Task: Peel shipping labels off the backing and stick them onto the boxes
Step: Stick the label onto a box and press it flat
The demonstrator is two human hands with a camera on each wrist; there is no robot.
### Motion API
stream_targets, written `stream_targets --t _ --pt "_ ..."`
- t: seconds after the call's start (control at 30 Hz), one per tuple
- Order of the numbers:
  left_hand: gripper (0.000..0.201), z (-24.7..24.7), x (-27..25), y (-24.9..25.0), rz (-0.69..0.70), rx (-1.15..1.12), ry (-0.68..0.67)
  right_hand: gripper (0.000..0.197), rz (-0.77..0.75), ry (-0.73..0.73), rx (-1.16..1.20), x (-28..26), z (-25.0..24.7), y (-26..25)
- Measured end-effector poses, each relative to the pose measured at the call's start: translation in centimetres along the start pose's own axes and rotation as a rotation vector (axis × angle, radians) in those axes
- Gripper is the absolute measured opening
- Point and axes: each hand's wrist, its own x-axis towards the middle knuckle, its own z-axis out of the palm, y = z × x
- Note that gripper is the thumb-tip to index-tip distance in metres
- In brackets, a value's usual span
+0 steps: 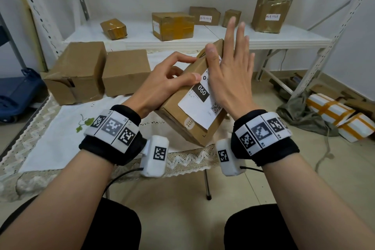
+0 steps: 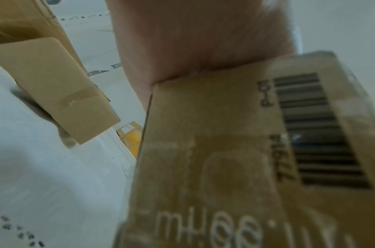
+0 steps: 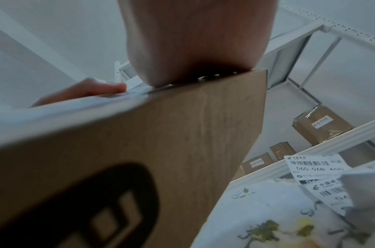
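I hold a brown cardboard box (image 1: 174, 107) tilted above the table's front edge. A white shipping label (image 1: 197, 107) marked 060 lies on its top face. My left hand (image 1: 172, 73) grips the box's left edge, fingers curled and thumb on top beside the label. My right hand (image 1: 229, 71) is flat with straight, spread fingers, its palm pressing on the label's right side. The left wrist view shows the box's printed side (image 2: 224, 151) under the palm (image 2: 192, 42). The right wrist view shows the box (image 3: 161, 151) below the right palm (image 3: 192, 42), with more label sheets (image 3: 315, 167) on the table.
Two plain boxes (image 1: 75, 71) (image 1: 125, 71) stand on the cloth-covered table (image 1: 60, 128) to the left. A white shelf (image 1: 263, 34) behind carries several boxes, some labelled. A blue cart (image 1: 18, 95) sits far left. White taped parcels (image 1: 334, 115) lie on the floor at right.
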Motion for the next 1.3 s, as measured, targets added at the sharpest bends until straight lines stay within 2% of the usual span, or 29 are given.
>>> stream_targets --t 0.2,0.3,0.47,0.6,0.87,1.1,1.3 --pt "0.064 -0.3 -0.1 0.0 -0.002 0.01 0.005 0.071 0.065 0.014 0.063 0.6 0.2 0.5" --pt "0.06 -0.5 0.0 -0.1 -0.025 0.004 0.019 0.072 0.119 0.019 0.129 0.9 0.3 0.9" --pt "0.053 -1.0 0.4 -0.2 -0.064 -0.055 0.105 0.069 0.008 -0.03 0.068 0.3 0.6 0.2" --pt "0.05 -0.9 0.3 -0.1 -0.053 -0.063 0.098 0.069 -0.048 -0.076 0.024 -0.7 1.3 -0.2" --pt "0.06 -1.3 -0.1 0.0 -0.032 -0.019 0.079 0.073 0.041 -0.01 0.022 0.5 0.8 1.1" --pt "0.056 -1.5 -0.1 -0.2 -0.065 -0.038 0.089 0.078 0.115 0.012 0.151 0.7 1.4 1.2" --pt "0.053 -1.8 0.0 0.0 -0.096 -0.088 0.122 0.071 -0.019 -0.04 0.071 -0.2 1.5 -0.2"
